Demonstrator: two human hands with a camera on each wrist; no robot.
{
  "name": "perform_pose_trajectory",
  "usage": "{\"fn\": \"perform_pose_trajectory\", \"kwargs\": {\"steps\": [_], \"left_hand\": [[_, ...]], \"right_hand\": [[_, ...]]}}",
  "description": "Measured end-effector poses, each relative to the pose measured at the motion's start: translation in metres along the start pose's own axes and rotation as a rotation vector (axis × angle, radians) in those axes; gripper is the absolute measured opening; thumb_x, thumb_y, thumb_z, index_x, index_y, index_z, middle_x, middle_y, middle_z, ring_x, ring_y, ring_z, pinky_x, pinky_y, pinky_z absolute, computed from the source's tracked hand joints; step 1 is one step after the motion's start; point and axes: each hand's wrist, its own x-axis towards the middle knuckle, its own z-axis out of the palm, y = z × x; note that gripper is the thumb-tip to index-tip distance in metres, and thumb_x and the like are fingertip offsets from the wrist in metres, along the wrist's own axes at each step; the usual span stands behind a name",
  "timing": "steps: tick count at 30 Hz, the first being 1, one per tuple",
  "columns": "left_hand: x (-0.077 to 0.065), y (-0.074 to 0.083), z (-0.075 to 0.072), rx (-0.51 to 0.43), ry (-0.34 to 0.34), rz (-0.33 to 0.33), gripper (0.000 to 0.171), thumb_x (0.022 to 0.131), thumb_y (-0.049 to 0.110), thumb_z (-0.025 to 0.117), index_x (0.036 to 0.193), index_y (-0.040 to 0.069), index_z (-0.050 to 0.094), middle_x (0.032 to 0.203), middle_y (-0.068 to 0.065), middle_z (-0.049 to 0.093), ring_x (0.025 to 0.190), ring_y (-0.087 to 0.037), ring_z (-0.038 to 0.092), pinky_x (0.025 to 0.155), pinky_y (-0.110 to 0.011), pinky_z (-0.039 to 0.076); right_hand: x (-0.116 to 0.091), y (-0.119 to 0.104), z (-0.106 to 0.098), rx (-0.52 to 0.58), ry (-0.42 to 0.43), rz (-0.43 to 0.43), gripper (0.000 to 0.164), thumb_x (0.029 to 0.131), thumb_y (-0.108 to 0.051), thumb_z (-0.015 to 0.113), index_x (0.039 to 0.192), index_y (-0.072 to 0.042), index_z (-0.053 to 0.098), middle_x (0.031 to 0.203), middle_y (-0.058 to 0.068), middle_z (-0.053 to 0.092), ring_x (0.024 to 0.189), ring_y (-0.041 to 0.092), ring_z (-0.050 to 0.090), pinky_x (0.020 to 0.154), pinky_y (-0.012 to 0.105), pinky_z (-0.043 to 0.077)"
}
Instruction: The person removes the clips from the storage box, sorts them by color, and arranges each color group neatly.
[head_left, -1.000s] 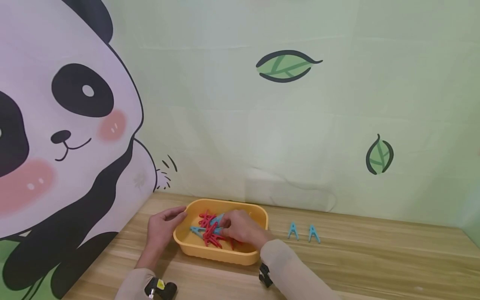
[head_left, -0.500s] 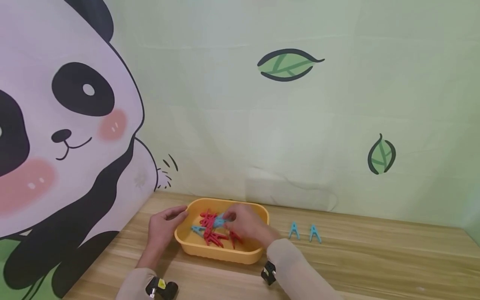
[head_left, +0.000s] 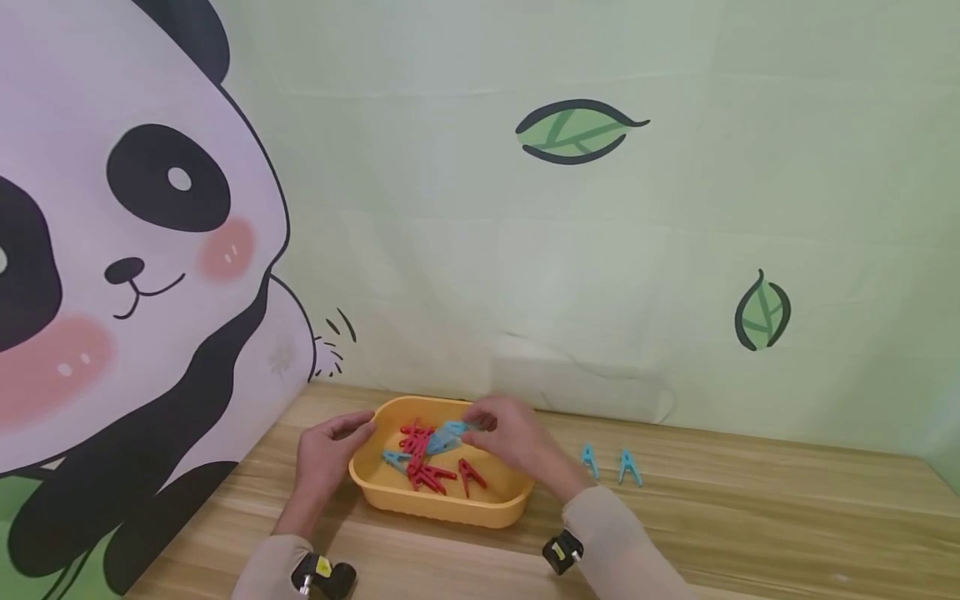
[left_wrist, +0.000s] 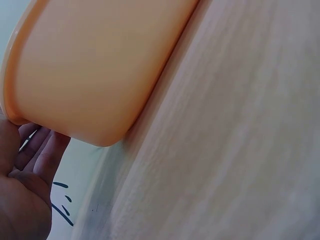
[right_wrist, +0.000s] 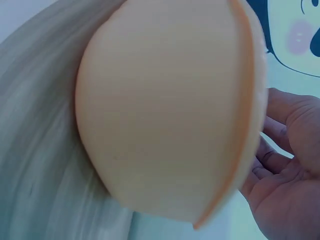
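A yellow plastic basket [head_left: 442, 506] on the wooden table holds several red clothespins [head_left: 420, 454] and blue clothespins, one blue clothespin [head_left: 395, 459] near its left end. My left hand [head_left: 324, 458] holds the basket's left rim, thumb at the rim and fingers against the outer wall [left_wrist: 100, 75] in the left wrist view. Above the basket's right part my right hand [head_left: 513, 433] pinches a blurred blue clothespin [head_left: 454, 428]. In the right wrist view the basket wall [right_wrist: 165, 110] hides the clothespins and part of the right hand [right_wrist: 295, 160].
Two blue clothespins, a left one [head_left: 588, 460] and a right one [head_left: 629, 467], stand apart on the table [head_left: 750, 500] right of the basket. Behind the table hangs a pale green backdrop [head_left: 420, 250] with a panda [head_left: 187, 292] and leaves.
My right hand has risen from among the clothespins and moved right with a blue clothespin, uncovering a red one at the basket's right. The left hand has stayed at the rim.
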Motion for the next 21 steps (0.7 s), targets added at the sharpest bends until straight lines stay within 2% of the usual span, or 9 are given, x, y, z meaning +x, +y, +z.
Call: {"fn": "perform_pose_trajectory", "kwargs": {"steps": [5,16,21], "left_hand": [[0.000,0.001,0.000,0.006,0.005,0.004,0.033,0.100,0.021,0.078,0.127,0.002,0.076,0.130,-0.015,0.073,0.125,-0.030,0.065,0.086,-0.007,0.049],[-0.001,0.002,0.001,0.005,0.004,0.003,0.035,0.100,0.023,0.078,0.127,0.002,0.076,0.130,-0.015,0.073,0.126,-0.030,0.064,0.086,-0.008,0.049],[-0.002,0.003,0.001,0.014,0.003,0.005,0.035,0.100,0.023,0.078,0.128,0.002,0.075,0.131,-0.016,0.073,0.127,-0.031,0.064,0.091,-0.013,0.052]], "right_hand": [[-0.011,0.000,-0.010,-0.014,0.042,-0.009,0.014,0.095,-0.007,0.080,0.109,-0.002,0.079,0.104,0.005,0.073,0.093,0.021,0.067,0.083,0.030,0.058],[-0.038,0.013,-0.038,-0.028,0.123,0.071,0.016,0.094,-0.009,0.083,0.108,-0.005,0.080,0.104,0.001,0.072,0.093,0.018,0.065,0.085,0.035,0.059],[-0.050,0.022,-0.051,-0.004,0.171,0.119,0.015,0.092,-0.008,0.085,0.106,-0.006,0.080,0.101,0.000,0.071,0.091,0.016,0.065,0.085,0.035,0.059]]}}
